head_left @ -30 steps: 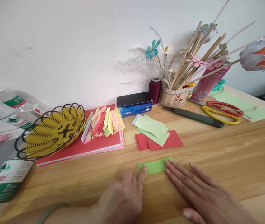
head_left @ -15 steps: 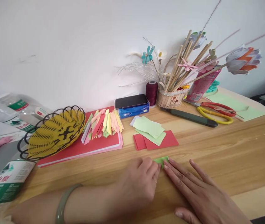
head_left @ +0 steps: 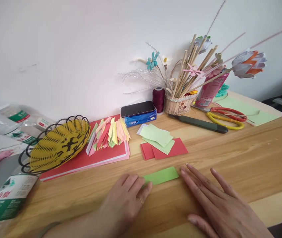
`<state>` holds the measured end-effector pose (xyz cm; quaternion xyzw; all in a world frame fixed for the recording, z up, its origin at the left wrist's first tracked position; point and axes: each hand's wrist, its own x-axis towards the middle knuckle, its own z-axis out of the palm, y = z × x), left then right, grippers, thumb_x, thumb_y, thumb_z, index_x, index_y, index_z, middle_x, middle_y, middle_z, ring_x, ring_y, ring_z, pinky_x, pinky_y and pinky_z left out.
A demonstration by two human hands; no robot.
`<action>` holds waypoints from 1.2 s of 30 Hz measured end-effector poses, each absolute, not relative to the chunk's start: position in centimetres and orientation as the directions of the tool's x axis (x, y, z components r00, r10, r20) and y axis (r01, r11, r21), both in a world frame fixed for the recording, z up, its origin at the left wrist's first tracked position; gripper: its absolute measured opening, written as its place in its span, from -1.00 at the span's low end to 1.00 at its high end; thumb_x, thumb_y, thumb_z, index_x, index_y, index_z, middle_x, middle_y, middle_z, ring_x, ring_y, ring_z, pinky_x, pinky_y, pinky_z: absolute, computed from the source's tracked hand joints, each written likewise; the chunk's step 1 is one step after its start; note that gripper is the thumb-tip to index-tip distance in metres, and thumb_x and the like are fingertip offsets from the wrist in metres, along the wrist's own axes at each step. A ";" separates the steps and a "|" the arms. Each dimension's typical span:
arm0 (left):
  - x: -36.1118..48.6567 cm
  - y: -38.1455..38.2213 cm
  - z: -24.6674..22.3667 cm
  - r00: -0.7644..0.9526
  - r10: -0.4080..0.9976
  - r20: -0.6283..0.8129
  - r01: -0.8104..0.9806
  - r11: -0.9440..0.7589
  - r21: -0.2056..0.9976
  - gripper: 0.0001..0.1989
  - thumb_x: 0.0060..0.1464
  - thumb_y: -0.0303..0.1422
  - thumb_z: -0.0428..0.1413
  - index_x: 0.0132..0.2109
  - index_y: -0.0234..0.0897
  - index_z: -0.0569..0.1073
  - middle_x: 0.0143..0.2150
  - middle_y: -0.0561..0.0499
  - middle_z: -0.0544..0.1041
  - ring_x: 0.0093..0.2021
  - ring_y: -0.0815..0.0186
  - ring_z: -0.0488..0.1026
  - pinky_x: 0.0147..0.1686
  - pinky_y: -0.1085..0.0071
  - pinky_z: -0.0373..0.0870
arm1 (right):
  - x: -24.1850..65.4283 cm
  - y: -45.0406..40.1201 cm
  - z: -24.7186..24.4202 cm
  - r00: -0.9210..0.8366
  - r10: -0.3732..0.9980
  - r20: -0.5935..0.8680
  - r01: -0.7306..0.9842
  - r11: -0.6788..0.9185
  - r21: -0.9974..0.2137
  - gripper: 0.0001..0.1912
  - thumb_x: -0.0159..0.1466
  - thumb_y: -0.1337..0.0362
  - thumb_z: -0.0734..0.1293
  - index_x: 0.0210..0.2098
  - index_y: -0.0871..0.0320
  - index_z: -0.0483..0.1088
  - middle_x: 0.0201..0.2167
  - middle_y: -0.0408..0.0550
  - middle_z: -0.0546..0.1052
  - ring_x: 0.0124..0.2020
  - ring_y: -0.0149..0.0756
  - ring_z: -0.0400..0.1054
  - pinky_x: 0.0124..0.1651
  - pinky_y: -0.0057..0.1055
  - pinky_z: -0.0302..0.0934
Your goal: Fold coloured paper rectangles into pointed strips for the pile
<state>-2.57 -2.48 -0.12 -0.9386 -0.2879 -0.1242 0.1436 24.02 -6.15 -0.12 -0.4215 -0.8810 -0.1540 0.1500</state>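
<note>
A narrow folded strip of green paper (head_left: 162, 175) lies flat on the wooden table before me. My left hand (head_left: 128, 195), wearing a ring, has its fingers bent and closed on the strip's left end, which they cover. At the strip's other end, my right hand (head_left: 217, 198) rests on the table with fingers stretched out, its fingertips just beside the paper's right edge. Just beyond are light green paper pieces (head_left: 156, 135) lying partly over red paper pieces (head_left: 172, 149).
Folded paper pieces (head_left: 108, 132) lie on red sheets (head_left: 81, 165), next to a yellow woven basket (head_left: 59, 142). Behind stand a phone (head_left: 138, 108) on a blue tissue pack (head_left: 141, 119), a thread spool (head_left: 158, 99), a stick basket (head_left: 180, 105), a utility knife (head_left: 202, 124) and scissors (head_left: 226, 118).
My left hand has moved left, and more of the green strip now shows between the hands. My right hand stays nearly in place, its fingertips now off the paper.
</note>
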 end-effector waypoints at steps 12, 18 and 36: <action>-2.8 -2.4 0.1 0.826 0.468 0.314 0.534 -0.828 -0.169 -0.72 0.21 -0.53 -0.12 0.03 -0.38 0.34 -0.26 -0.03 0.43 -0.26 0.26 0.32 -0.20 0.30 0.23 | 20.0 -5.6 0.5 -0.714 0.620 0.324 0.671 0.739 0.065 -0.33 0.31 0.08 0.15 0.22 0.48 0.04 0.08 0.14 0.39 0.08 -0.18 0.29 0.07 -0.27 0.25; -3.8 -2.1 0.2 0.834 0.429 0.347 0.503 -0.850 -0.156 -0.73 0.25 -0.55 -0.15 -0.01 -0.39 0.38 -0.22 -0.04 0.44 -0.22 0.29 0.32 -0.16 0.30 0.20 | 22.4 -6.0 -0.3 -0.652 0.668 0.360 0.724 0.689 0.034 -0.41 0.33 0.18 0.12 0.26 0.37 0.01 0.08 0.03 0.40 0.10 -0.16 0.26 0.03 -0.29 0.29; -2.4 -0.8 1.4 0.671 0.610 0.421 0.570 -0.788 0.233 -0.66 0.26 -0.47 -0.24 0.01 -0.31 0.37 -0.12 -0.11 0.48 -0.14 0.30 0.39 -0.17 0.36 0.37 | 24.0 -5.4 0.6 -0.452 0.827 0.335 0.742 0.557 -0.374 -0.53 0.32 0.33 0.12 0.22 0.10 0.09 0.08 0.00 0.41 0.05 -0.31 0.32 -0.01 -0.40 0.31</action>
